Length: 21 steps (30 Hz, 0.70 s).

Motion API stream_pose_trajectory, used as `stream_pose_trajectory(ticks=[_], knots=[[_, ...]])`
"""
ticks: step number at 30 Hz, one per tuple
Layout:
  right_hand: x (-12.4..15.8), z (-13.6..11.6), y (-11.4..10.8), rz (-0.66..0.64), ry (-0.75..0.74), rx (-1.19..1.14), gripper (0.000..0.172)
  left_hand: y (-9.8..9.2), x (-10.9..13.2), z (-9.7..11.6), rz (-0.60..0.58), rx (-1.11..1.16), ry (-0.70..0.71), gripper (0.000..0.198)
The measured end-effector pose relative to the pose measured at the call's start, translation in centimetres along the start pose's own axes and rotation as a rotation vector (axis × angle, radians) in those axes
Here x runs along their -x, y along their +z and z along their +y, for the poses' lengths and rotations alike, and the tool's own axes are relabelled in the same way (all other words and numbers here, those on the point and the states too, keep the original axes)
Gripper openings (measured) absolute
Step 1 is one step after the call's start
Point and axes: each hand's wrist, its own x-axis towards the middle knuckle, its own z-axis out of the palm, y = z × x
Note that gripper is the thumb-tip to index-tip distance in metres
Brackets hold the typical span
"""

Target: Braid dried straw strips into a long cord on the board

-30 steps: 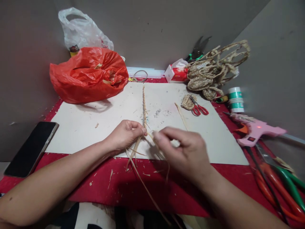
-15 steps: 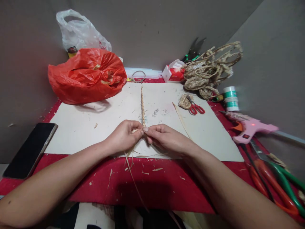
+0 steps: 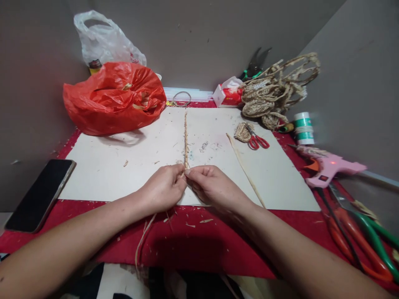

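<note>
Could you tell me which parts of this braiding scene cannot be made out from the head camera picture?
- Near end of the braided cord: hidden between the pinching left hand and right hand.
- Loose strands: run off the bottom edge.
- Red and green long-handled tools: cut off by the right edge.
- Contents of the red bag: mostly covered by plastic.
- Label on the green-and-white roll: blurred.

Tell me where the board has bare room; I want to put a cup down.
Bare board lies between the phone, red bag and left hand. The right edge is crowded by the glue gun and shears.
</note>
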Motion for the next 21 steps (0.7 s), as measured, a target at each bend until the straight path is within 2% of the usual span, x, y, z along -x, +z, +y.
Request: stream_pose_trajectory(ticks=[4,7,10,13,16,18,21], knots=[[0.3,-0.2,0.5,-0.044,0.009,-0.062,0.032,1.1,0.3,-0.5,0.062,0.050,-0.028,0.008],[0.4,-0.2,0.7,-0.027,0.016,-0.079,0.028,1.6,0.6,-0.4,0.069,0.096,-0.031,0.009],[0.3,0.0,0.4,-0.014,0.048,-0.091,0.025,0.9,0.7,0.3,-0.008,0.145,-0.076,0.012],[0.3,-0.1,0.0,-0.065,0.085,-0.152,0.021,-0.8,0.6,0.8,-0.071,0.162,-0.154,0.016],[0.3,-0.4,-0.3,-0.113,0.103,-0.202,0.018,-2.1,0.0,0.6,0.107,0.145,-0.154,0.021],[0.3,-0.7,-0.4,-0.130,0.114,-0.212,0.019,-2.0,-0.5,0.0,0.158,0.239,-0.111,0.023],[0.3,-0.9,-0.5,-0.148,0.117,-0.198,0.021,-0.9,-1.0,-0.9,-0.013,0.481,-0.112,0.018]])
